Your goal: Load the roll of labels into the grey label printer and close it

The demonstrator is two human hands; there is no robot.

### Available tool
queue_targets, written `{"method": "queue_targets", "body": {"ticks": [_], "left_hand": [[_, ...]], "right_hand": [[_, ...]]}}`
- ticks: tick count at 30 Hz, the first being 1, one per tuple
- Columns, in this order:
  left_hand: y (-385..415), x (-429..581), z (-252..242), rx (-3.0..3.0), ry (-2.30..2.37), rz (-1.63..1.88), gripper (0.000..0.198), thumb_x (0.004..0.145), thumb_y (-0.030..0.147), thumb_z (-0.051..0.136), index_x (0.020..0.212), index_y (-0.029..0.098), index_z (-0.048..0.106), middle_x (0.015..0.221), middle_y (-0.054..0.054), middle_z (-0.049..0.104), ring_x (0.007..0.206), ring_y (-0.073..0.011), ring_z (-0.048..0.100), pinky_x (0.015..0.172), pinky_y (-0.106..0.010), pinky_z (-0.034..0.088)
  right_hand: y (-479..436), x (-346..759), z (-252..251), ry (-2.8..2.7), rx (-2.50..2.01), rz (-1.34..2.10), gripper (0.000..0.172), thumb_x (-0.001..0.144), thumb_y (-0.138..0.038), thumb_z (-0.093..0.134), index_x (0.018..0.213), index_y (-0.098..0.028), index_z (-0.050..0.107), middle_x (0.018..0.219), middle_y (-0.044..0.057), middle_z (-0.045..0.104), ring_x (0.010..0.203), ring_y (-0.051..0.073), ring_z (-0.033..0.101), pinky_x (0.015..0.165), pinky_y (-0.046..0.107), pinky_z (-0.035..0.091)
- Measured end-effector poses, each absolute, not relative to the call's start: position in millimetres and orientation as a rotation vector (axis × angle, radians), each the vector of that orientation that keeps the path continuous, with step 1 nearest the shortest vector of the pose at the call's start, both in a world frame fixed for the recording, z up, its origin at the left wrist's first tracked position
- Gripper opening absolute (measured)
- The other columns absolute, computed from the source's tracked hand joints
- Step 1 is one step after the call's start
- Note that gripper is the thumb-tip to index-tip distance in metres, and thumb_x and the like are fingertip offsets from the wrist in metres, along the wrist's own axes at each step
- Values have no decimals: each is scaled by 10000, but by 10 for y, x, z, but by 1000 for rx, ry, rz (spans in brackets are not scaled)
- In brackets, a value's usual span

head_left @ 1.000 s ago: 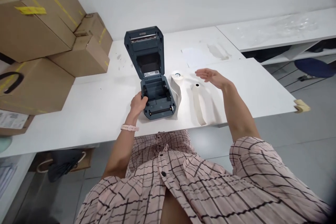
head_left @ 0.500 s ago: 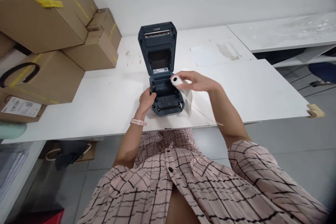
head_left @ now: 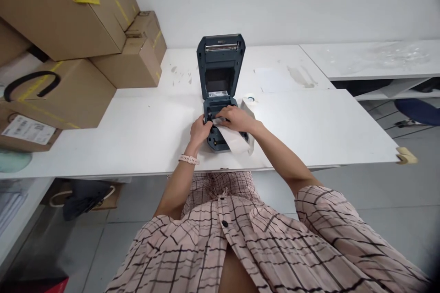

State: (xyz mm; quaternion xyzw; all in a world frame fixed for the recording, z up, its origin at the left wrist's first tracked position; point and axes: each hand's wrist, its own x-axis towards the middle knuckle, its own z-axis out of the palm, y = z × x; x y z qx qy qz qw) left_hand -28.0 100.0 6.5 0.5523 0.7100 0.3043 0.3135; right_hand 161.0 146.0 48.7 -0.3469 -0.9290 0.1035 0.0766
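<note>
A dark grey label printer (head_left: 221, 65) stands on the white table with its lid raised. My left hand (head_left: 200, 131) grips the left side of its base, the thumb over the rim. Over the open compartment, my right hand (head_left: 236, 118) is closed on a small white paper roll (head_left: 218, 121), which its fingers partly cover. From the roll a loose white strip (head_left: 236, 141) hangs across the printer's front right corner. Just behind my right hand, another white roll (head_left: 250, 99) sits on the table beside the printer.
Cardboard boxes (head_left: 68, 27) are stacked at the left of the white table (head_left: 165, 114). A thin white sheet (head_left: 270, 80) lies toward the back. Clear plastic (head_left: 405, 52) rests on the right-hand table. A tan corner guard (head_left: 407, 155) covers the table's right front corner.
My right hand has moved left and down with the paper roll, from the printer's right side into its open compartment. My left hand stays on the printer's left side.
</note>
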Motion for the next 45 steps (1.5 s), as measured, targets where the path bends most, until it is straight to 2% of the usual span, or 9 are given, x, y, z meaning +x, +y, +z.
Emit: {"method": "queue_targets", "body": {"ticks": [4, 8, 13, 19, 23, 32, 45], "left_hand": [[987, -267, -6, 1405, 1826, 951, 435, 850, 307, 582, 1257, 202, 696, 1152, -137, 713, 1067, -323, 675, 931, -432, 516], [1024, -258, -110, 1319, 1638, 1110, 496, 818, 288, 649, 1309, 223, 666, 1262, -123, 703, 1171, -314, 656, 988, -417, 525], [1055, -255, -176, 1265, 1535, 1190, 511, 806, 279, 664, 1314, 223, 657, 1271, -102, 724, 1180, -299, 662, 1021, -433, 525], [1037, -244, -138, 1226, 1500, 1185, 490, 809, 292, 664, 1289, 192, 658, 1254, -116, 735, 1129, -291, 692, 982, -419, 542], [1047, -247, -144, 1215, 1502, 1191, 524, 802, 312, 690, 1311, 193, 644, 1321, -130, 712, 1198, -302, 672, 1008, -419, 532], [1041, -248, -139, 1196, 1494, 1192, 548, 805, 323, 713, 1334, 201, 638, 1365, -127, 700, 1255, -305, 656, 1089, -451, 503], [977, -231, -2, 1153, 1474, 1155, 623, 801, 356, 754, 1383, 189, 606, 1435, -154, 665, 1287, -311, 646, 1084, -455, 510]], "right_hand": [[1053, 1767, 391, -2606, -972, 365, 294, 1046, -221, 508, 1158, -157, 772, 1148, 136, 774, 1058, 296, 678, 932, 445, 534], [641, 1806, 226, -2386, -1006, 292, 339, 1083, -264, 462, 1197, -170, 766, 1305, 138, 755, 1090, 306, 676, 962, 499, 563], [425, 1712, 99, -2266, -1067, 245, 324, 1078, -242, 475, 1209, -183, 765, 1347, 131, 746, 1088, 309, 680, 939, 516, 582], [333, 1616, 115, -2279, -1112, 174, 325, 1077, -271, 497, 1218, -144, 760, 1362, 156, 735, 1130, 330, 678, 949, 516, 591], [264, 1596, 125, -2319, -1111, 148, 337, 1077, -304, 497, 1255, -154, 741, 1403, 163, 708, 1167, 344, 664, 961, 530, 596], [157, 1658, 105, -2290, -1053, 268, 333, 1081, -325, 501, 1302, -188, 710, 1455, 154, 673, 1279, 328, 635, 1027, 547, 592], [115, 1700, 116, -2244, -1064, 355, 345, 1078, -329, 500, 1340, -220, 697, 1473, 135, 663, 1316, 342, 627, 1051, 585, 590]]}}
